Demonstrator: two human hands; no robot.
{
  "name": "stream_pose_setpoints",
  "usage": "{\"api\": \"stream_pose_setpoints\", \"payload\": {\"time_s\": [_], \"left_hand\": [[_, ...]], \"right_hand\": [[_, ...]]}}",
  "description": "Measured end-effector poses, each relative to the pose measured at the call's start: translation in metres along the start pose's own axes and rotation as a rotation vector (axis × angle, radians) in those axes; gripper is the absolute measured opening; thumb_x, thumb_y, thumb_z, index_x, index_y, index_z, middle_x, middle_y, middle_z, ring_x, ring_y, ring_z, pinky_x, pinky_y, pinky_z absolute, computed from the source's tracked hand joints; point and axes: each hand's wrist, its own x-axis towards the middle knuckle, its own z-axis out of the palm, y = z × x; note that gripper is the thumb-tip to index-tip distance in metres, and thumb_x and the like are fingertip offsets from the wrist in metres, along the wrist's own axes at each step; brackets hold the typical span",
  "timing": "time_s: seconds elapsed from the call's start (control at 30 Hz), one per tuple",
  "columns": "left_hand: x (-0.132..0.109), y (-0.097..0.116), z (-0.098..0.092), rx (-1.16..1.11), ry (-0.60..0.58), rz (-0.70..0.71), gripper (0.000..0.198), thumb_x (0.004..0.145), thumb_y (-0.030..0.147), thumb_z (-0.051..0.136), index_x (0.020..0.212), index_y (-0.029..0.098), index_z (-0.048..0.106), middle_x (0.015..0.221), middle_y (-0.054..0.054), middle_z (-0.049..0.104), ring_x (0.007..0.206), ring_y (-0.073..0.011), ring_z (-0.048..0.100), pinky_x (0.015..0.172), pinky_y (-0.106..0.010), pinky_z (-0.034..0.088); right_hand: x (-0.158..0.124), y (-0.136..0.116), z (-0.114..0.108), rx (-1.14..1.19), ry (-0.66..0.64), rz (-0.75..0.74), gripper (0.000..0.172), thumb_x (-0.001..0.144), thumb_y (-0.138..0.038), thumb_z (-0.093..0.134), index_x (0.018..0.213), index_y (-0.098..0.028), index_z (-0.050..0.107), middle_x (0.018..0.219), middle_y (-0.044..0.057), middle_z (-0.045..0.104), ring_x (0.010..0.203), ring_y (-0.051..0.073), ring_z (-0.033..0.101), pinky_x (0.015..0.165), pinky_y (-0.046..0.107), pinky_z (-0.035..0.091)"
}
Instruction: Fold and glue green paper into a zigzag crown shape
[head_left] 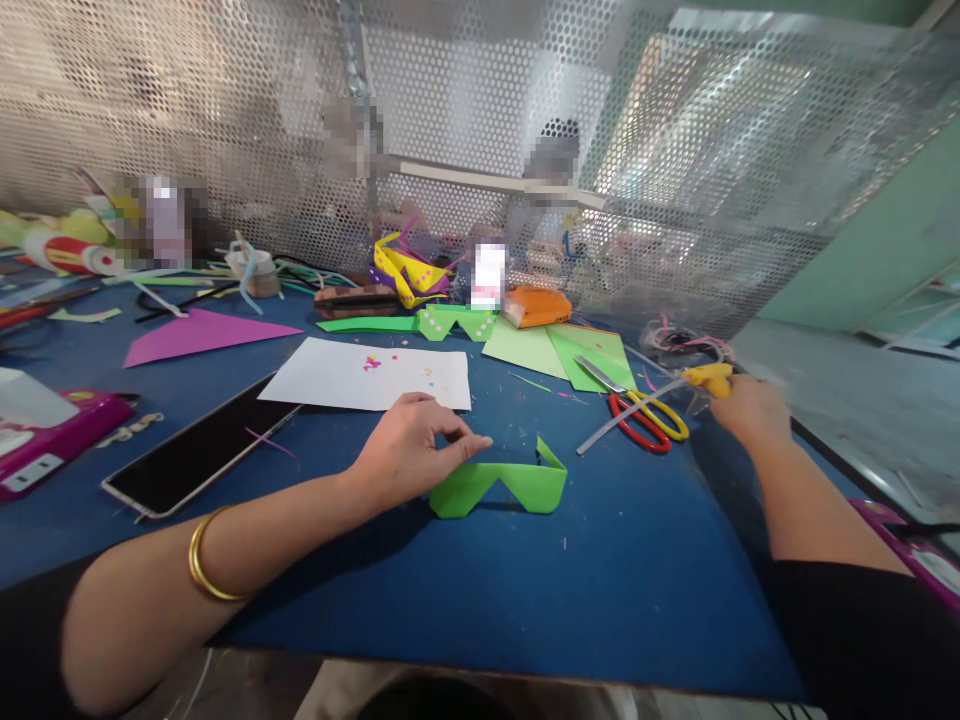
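Bright green paper glasses (498,488) stand upright on the blue table, their right temple folded back. Over their left end is my left hand (411,447), thumb and forefinger pinched together just above the top edge; whatever lies between the fingertips is too small or hidden, and the left temple is out of sight behind the hand. Off to the right, my right hand (754,412) is closed around a yellow glue gun (709,378). A long translucent glue stick (630,416) extends from it toward the left, across the handles of red and yellow scissors (646,415).
White paper (360,388) with tiny coloured bits overlaps a black phone (201,446). Behind lie dotted green glasses (457,322), yellow glasses (409,272), light green sheets (525,350) and an orange packet (536,305). Purple paper (206,337) lies left; a perforated metal screen (465,110) rises behind.
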Motion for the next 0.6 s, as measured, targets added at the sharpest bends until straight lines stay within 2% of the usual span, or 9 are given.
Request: {"api": "stream_pose_setpoints", "payload": {"time_s": [0.2,0.37,0.6], "left_hand": [[-0.001,0.003,-0.002,0.003,-0.072,0.067,0.017,0.079,0.039,0.070,0.070,0.025,0.072,0.073,0.004,0.075,0.069,-0.0147,0.066,0.105,-0.042,0.031],[-0.001,0.001,0.000,0.019,-0.090,0.075,0.022,0.082,0.034,0.066,0.063,0.023,0.066,0.068,0.005,0.072,0.063,-0.0123,0.063,0.103,-0.040,0.032],[0.000,0.000,-0.002,0.025,-0.083,0.074,0.027,0.083,0.038,0.061,0.061,0.023,0.064,0.066,0.006,0.072,0.059,-0.0120,0.060,0.105,-0.040,0.032]], "right_hand": [[-0.004,0.003,-0.019,0.059,0.048,0.045,0.044,0.079,-0.013,0.051,0.121,-0.004,0.059,0.106,0.027,0.060,0.108,0.035,0.055,0.078,0.039,0.041],[-0.008,0.005,-0.035,0.128,0.156,0.087,0.050,0.082,-0.013,0.049,0.131,-0.003,0.050,0.119,0.028,0.053,0.109,0.033,0.053,0.084,0.039,0.039],[-0.006,0.008,-0.034,0.271,0.207,0.046,0.043,0.081,-0.014,0.055,0.124,-0.009,0.056,0.110,0.022,0.058,0.108,0.029,0.048,0.087,0.036,0.036]]}}
